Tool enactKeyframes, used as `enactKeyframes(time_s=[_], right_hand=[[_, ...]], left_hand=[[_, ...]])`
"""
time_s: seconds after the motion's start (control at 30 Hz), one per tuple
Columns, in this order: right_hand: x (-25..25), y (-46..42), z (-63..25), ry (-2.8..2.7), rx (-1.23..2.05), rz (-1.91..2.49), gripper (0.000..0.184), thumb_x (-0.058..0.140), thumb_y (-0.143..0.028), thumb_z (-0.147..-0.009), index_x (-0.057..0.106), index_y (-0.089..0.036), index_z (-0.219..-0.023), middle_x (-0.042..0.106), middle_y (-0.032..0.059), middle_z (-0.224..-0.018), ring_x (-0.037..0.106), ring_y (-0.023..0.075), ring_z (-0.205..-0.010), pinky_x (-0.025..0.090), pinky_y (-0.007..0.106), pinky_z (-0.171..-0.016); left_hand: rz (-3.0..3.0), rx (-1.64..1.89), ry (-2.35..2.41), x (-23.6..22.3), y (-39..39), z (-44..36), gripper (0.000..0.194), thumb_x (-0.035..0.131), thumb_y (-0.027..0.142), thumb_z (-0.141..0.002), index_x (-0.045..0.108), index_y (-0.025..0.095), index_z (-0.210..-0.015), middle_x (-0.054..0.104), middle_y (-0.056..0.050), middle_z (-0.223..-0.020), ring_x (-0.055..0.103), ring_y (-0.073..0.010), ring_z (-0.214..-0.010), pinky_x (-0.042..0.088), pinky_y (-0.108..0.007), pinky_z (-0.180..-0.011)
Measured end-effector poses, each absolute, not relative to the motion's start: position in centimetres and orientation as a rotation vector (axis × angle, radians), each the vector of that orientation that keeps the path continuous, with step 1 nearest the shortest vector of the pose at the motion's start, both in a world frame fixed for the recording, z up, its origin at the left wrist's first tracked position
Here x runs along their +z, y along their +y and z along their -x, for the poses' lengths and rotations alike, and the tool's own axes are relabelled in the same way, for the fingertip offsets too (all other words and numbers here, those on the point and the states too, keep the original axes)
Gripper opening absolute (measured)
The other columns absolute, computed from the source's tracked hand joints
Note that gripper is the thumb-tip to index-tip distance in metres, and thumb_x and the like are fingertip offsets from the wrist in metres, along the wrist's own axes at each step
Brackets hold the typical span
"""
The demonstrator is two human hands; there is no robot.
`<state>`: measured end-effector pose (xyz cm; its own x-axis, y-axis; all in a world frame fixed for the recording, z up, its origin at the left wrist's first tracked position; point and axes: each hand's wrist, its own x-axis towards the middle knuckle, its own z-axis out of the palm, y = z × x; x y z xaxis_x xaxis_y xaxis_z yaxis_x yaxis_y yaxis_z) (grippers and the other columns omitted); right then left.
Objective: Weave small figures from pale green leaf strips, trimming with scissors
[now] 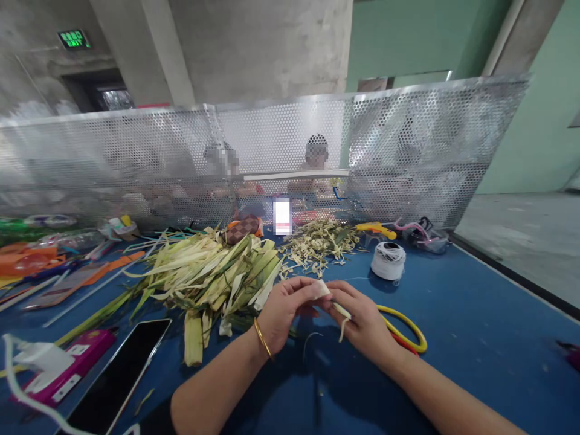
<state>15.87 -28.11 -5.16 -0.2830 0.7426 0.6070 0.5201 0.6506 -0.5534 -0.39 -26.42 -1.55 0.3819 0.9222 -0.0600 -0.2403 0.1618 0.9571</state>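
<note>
Over the blue table, my left hand (pixel 292 302) and my right hand (pixel 357 314) meet at the fingertips. Between them is a small pale piece of dried husk (pixel 322 289), pinched by the left thumb and fingers. A narrow husk strip (pixel 342 312) sticks out from the fingers of my right hand, its end hanging down. Both hands are closed, and part of the husk is hidden by the fingers. Left of my hands lies a heap of green and pale husk leaves (pixel 212 272). Beyond them is a pile of short husk scraps (pixel 317 244).
A spool of white cord (pixel 388 261) and a yellow ring (pixel 419 332) lie to the right. At the lower left are a phone (pixel 120 371) and a purple power strip (pixel 75 362). A yellow glue gun (pixel 376 229) lies before the perforated metal screen (pixel 281 133); people sit behind it.
</note>
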Motion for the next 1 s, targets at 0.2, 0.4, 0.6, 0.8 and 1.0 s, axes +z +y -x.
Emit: enactKeyframes(time_s=[0.2, 0.4, 0.6, 0.8, 1.0], right_hand=[[-4.3, -27.8, -16.6, -1.334, 0.489, 1.125, 0.025, 0.053, -0.04, -0.084, 0.064, -0.019, -0.076, 0.065, 0.0049, -0.078, 0.058, 0.0205, -0.076, 0.047, 0.032, -0.072], [-2.8, -27.8, -16.9, -0.776, 0.96, 0.957, 0.031, 0.073, -0.046, -0.066, 0.062, -0.019, -0.078, 0.061, 0.0004, -0.069, 0.054, 0.0148, -0.059, 0.046, 0.026, -0.053], [-3.7, -28.3, -15.0, -0.982, 1.35, 1.064, 0.04, 0.076, -0.051, -0.06, 0.064, -0.015, -0.072, 0.058, -0.0008, -0.058, 0.05, 0.0104, -0.051, 0.044, 0.022, -0.048], [-4.8, -28.7, -14.1, -1.222, 1.472, 1.147, 0.043, 0.072, -0.056, -0.064, 0.063, -0.014, -0.068, 0.055, -0.0026, -0.053, 0.047, 0.008, -0.045, 0.044, 0.021, -0.046], [-5.3, -28.6, -14.3, -1.25, 1.47, 1.177, 0.041, 0.07, -0.055, -0.066, 0.062, -0.015, -0.066, 0.055, -0.0026, -0.052, 0.048, 0.0081, -0.046, 0.044, 0.021, -0.046]], left_hand=[[-1.033, 1.088, 0.749, -1.3, -26.1, 0.8, 0.041, 0.067, 0.05, -0.07, 0.067, 0.015, -0.092, 0.07, -0.007, -0.082, 0.063, -0.0153, -0.069, 0.045, -0.025, -0.061], [-1.272, 1.16, 0.987, -1.5, -25.9, 0.5, 0.037, 0.071, 0.042, -0.067, 0.069, 0.016, -0.093, 0.069, -0.006, -0.087, 0.06, -0.0155, -0.082, 0.043, -0.023, -0.069], [-1.218, 0.971, 0.865, -2.4, -26.5, -0.2, 0.044, 0.075, 0.045, -0.062, 0.071, 0.016, -0.094, 0.069, -0.006, -0.089, 0.059, -0.016, -0.081, 0.045, -0.027, -0.073], [-1.031, 1.051, 0.944, -3.6, -26.0, -0.5, 0.038, 0.08, 0.044, -0.051, 0.068, 0.014, -0.071, 0.062, 0.0, -0.065, 0.052, -0.0098, -0.058, 0.045, -0.025, -0.063], [-0.896, 1.077, 1.017, -4.2, -25.5, -0.2, 0.033, 0.077, 0.041, -0.053, 0.065, 0.014, -0.068, 0.061, 0.001, -0.063, 0.052, -0.009, -0.056, 0.043, -0.022, -0.057]])
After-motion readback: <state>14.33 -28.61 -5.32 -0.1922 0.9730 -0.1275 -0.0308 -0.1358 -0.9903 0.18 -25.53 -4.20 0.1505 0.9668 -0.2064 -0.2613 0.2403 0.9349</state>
